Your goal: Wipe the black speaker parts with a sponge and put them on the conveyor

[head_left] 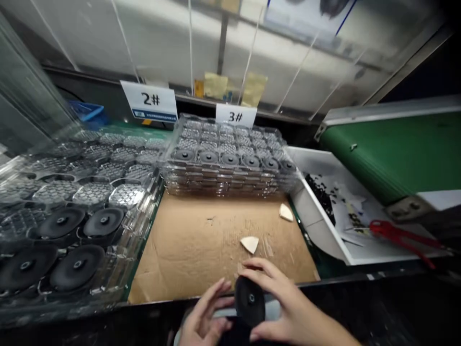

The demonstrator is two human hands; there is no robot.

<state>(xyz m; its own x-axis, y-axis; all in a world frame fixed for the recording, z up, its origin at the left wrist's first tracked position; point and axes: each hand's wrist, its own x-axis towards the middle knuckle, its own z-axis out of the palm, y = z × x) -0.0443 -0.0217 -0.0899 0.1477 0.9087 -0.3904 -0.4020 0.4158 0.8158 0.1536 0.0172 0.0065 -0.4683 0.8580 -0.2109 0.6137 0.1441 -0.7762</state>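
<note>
At the front edge of the cardboard sheet (194,240), my right hand (284,302) grips a black disc-shaped part (251,300) with a small ring at its centre, thumb below and fingers above. Just left of the disc is my left hand (209,312), its fingers curved and apart, holding nothing that I can see. On the cardboard beyond the hands lie two pale, rounded-triangle pieces, a nearer one (249,244) and a farther one (286,212).
Left stands a clear plastic tray (118,240) with several black discs. A stack of clear trays (223,180) sits at the back, behind it a "3#" sign (236,115). On the right are a white bin (324,221) with small black bits, red-handled pliers (399,233) and a green conveyor belt (396,154).
</note>
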